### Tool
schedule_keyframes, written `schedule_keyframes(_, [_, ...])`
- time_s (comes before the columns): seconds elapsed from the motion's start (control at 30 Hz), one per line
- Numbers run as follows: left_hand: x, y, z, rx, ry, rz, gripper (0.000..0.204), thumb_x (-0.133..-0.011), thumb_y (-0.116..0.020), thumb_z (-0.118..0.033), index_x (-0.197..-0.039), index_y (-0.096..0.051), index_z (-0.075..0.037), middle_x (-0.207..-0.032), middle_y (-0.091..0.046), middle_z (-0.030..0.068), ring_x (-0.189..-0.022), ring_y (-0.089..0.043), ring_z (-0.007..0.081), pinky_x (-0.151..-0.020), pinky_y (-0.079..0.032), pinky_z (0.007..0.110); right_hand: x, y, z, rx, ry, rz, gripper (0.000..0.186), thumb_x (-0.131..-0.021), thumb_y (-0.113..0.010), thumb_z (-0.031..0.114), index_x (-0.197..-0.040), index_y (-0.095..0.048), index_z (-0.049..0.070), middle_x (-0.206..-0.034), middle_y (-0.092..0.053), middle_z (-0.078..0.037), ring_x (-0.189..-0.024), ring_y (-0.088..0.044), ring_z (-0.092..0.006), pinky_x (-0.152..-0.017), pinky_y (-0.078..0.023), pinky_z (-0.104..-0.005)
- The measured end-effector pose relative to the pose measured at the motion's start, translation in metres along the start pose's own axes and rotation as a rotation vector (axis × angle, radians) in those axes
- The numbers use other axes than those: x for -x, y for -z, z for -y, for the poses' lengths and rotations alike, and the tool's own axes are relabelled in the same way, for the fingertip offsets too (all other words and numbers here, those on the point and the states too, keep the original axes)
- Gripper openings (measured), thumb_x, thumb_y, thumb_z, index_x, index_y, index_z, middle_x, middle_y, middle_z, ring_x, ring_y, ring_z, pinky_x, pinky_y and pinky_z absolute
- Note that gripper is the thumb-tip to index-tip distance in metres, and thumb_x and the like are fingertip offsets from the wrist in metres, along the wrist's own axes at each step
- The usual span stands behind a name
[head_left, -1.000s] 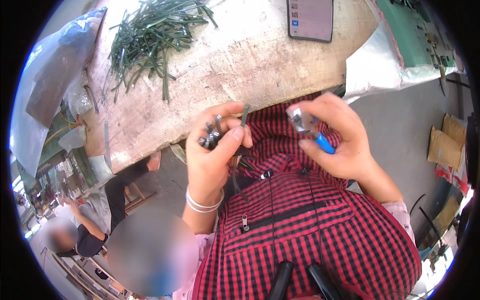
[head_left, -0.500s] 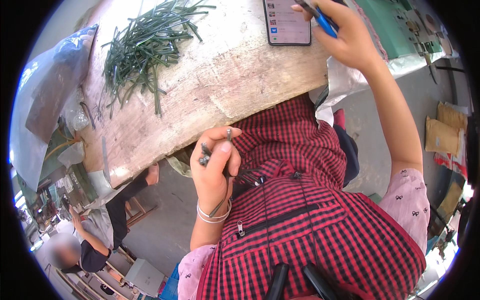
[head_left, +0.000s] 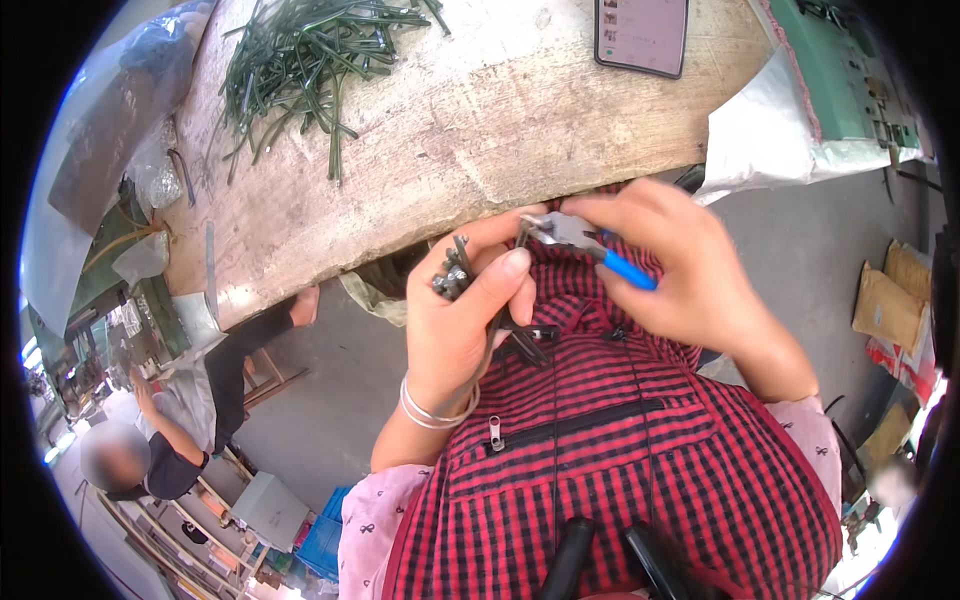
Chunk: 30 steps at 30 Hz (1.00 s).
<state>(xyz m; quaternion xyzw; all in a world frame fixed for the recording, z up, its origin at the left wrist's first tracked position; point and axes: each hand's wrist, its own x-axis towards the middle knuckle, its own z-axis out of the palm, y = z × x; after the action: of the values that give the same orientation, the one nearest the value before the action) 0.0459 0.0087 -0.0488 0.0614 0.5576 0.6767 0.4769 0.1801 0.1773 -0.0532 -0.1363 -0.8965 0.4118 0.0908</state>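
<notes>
My left hand (head_left: 445, 325) is closed around a small bundle of thin dark green strips (head_left: 456, 275) whose ends stick up between the fingers; their exact kind is unclear. One strip stands apart, pinched between thumb and forefinger. In my right hand (head_left: 690, 265) is a pair of pliers (head_left: 570, 232) with blue grips. Its metal jaws meet the tip of the pinched strip; whether they are closed on it I cannot tell. Both hands are held close together above my checked apron (head_left: 600, 450), by the bench's near edge.
On the wooden workbench (head_left: 480, 130) lies a loose pile of dark green strips (head_left: 310, 75) at the far left. A phone (head_left: 640, 35) rests at the back. Clear plastic bags (head_left: 125, 150) hang over the left side. Another person (head_left: 175, 450) sits at lower left.
My right hand has brought the pliers down from beside the phone to the strip in my left hand. My left hand has risen slightly and shifted right.
</notes>
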Motion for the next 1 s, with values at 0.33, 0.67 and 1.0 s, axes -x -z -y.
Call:
schedule_keyframes(0.33, [0.004, 0.003, -0.028, -0.119, 0.014, 0.044, 0.03, -0.091, -0.064, -0.004, -0.12, -0.062, 0.006, -0.072, -0.063, 0.0053, -0.057, -0.054, 0.0072, -0.048, -0.034, 0.019, 0.001, 0.008, 0.008, 0.138, 0.06, -0.162, 0.056, -0.066, -0.072, 0.0, -0.121, -0.068, 0.013, -0.084, -0.057, -0.007, -0.076, -0.056, -0.0264, -0.068, -0.046, -0.0366])
schedule_keyframes(0.67, [0.006, 0.01, -0.037, -0.087, 0.121, 0.057, 0.024, -0.09, -0.064, -0.003, -0.112, -0.065, 0.006, -0.067, -0.059, 0.0028, -0.054, -0.051, 0.0069, -0.048, -0.034, 0.021, 0.0, 0.007, 0.028, 0.338, 0.074, -0.063, 0.063, -0.066, -0.071, 0.003, -0.127, -0.065, 0.016, -0.087, -0.054, -0.006, -0.081, -0.056, -0.0275, -0.069, -0.045, -0.0382])
schedule_keyframes(1.0, [-0.009, 0.018, -0.061, -0.284, 0.492, 0.393, 0.022, -0.084, -0.069, -0.001, -0.104, -0.069, 0.008, -0.06, -0.056, 0.0019, -0.05, -0.046, 0.0062, -0.046, -0.033, 0.022, -0.006, 0.036, -0.004, 0.539, 0.538, 0.046, 0.045, -0.066, -0.068, 0.011, -0.11, -0.071, 0.02, -0.076, -0.044, -0.002, -0.07, -0.049, -0.0207, -0.052, -0.038, -0.035])
